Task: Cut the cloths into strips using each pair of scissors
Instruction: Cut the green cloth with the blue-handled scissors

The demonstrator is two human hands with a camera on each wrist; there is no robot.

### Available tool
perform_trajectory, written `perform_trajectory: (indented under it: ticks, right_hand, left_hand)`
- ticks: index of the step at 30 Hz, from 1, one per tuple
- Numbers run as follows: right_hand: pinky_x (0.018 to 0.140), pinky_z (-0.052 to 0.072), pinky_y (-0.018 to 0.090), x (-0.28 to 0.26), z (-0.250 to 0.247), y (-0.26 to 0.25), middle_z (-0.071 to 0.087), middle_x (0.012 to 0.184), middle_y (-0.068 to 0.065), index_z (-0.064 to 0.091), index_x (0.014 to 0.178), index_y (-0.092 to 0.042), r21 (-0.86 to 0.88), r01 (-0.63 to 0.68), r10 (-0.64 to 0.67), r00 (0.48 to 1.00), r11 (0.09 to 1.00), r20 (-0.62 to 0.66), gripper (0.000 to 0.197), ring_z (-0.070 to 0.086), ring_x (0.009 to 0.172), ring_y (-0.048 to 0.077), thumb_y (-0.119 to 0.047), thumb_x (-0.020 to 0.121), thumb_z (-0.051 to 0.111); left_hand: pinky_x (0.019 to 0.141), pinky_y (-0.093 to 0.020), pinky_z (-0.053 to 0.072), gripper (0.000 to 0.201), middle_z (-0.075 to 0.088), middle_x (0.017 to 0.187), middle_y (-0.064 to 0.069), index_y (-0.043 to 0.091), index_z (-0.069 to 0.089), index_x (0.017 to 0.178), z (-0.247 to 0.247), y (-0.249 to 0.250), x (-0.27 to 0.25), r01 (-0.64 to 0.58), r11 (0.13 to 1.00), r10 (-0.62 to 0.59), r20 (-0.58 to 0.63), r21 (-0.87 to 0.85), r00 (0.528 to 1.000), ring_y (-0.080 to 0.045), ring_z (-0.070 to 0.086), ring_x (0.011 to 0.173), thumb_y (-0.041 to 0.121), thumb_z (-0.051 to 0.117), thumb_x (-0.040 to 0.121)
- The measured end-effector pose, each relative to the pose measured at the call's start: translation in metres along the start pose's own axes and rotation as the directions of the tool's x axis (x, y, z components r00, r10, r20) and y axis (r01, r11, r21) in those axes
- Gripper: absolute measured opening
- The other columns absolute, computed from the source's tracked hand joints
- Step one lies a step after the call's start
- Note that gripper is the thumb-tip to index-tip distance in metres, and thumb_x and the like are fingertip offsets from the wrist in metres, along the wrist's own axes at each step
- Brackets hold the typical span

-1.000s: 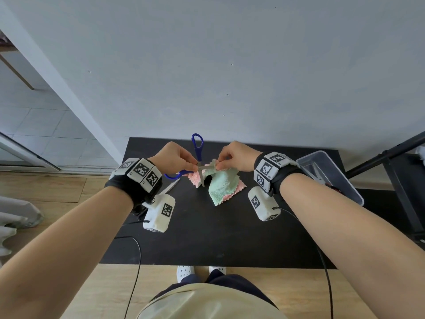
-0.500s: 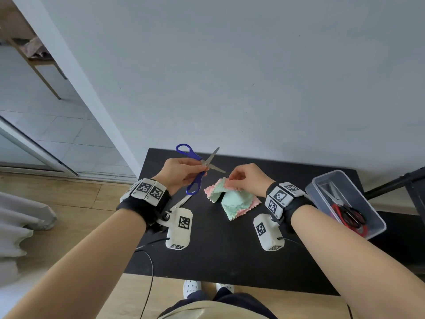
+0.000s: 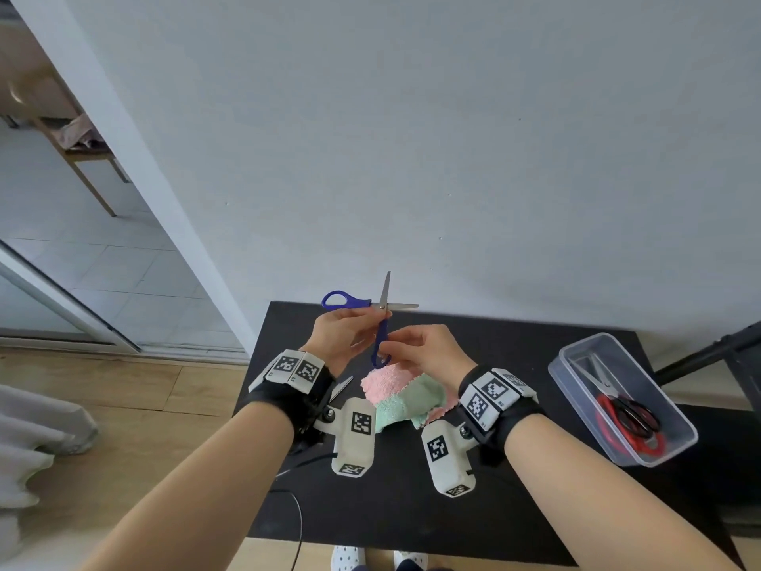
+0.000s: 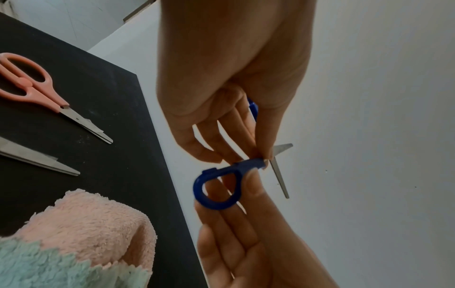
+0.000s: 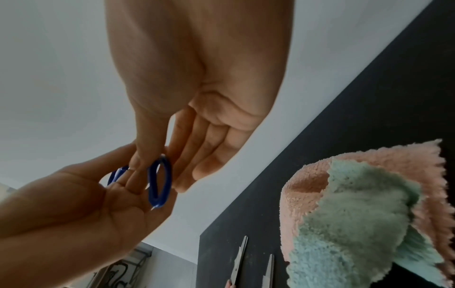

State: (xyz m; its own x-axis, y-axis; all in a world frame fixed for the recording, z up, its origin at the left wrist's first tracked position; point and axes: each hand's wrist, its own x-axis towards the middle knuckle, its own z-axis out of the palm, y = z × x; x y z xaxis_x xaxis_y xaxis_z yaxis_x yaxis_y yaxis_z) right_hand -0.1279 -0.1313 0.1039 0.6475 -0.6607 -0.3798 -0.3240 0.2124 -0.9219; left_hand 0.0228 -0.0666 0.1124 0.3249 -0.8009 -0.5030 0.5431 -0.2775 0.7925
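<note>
Blue-handled scissors [image 3: 381, 309] are held up above the black table [image 3: 412, 508], blades spread wide apart. My left hand [image 3: 346, 331] pinches the handle shank near the pivot [image 4: 256, 161]. My right hand [image 3: 416, 348] pinches the lower blue loop [image 4: 216, 189] between thumb and fingers; the right wrist view shows that loop [image 5: 160, 183] edge-on between them. A pink cloth [image 3: 383, 381] and a green cloth [image 3: 416, 401] lie bunched together on the table below both hands, with no hand on them.
Pink-handled scissors [image 4: 29, 83] and another pair's bare blades [image 4: 37, 157] lie on the table left of the cloths. A clear plastic box [image 3: 576, 364] at the right holds red-and-black scissors [image 3: 626, 414]. The wall stands right behind the table.
My right hand let go of the cloth and came up to the scissors' lower loop. The scissors rose higher and their blades opened wider.
</note>
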Motion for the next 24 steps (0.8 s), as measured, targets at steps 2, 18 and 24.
perform_trajectory:
  ticks: [2, 18, 24]
  right_hand:
    - [0.087, 0.054, 0.038, -0.001, 0.001, -0.002, 0.071, 0.084, 0.019, 0.071, 0.095, -0.001, 0.046, 0.012, -0.011, 1.000, 0.999, -0.024, 0.014, 0.068, 0.080, 0.023, -0.009, 0.083, 0.071]
    - [0.071, 0.058, 0.024, -0.012, -0.030, -0.004, 0.071, 0.081, 0.018, 0.071, 0.088, -0.002, 0.039, 0.020, -0.015, 0.992, 0.999, -0.127, 0.005, 0.069, 0.070, 0.020, -0.004, 0.085, 0.067]
    - [0.067, 0.057, 0.019, -0.015, -0.039, -0.009, 0.072, 0.087, 0.017, 0.072, 0.090, -0.006, 0.046, 0.040, -0.033, 0.987, 0.998, -0.158, 0.006, 0.070, 0.072, 0.016, -0.007, 0.085, 0.068]
  left_hand:
    - [0.078, -0.025, 0.054, 0.030, 0.072, 0.100, -0.011, -0.006, 0.065, 0.111, 0.004, -0.001, 0.001, 0.000, 1.000, 0.000, 0.000, 0.007, 1.000, -0.017, 0.067, 0.086, 0.006, 0.069, 0.084]
    - [0.074, -0.024, 0.059, 0.015, 0.068, 0.091, -0.012, 0.001, 0.068, 0.098, 0.006, 0.003, 0.005, -0.031, 0.999, 0.030, -0.003, -0.018, 1.000, -0.021, 0.071, 0.081, 0.012, 0.058, 0.093]
    - [0.086, -0.030, 0.056, 0.024, 0.072, 0.086, -0.008, -0.003, 0.064, 0.111, 0.018, -0.004, -0.001, 0.013, 0.994, -0.034, 0.185, 0.111, 0.982, -0.023, 0.070, 0.092, 0.009, 0.048, 0.098]
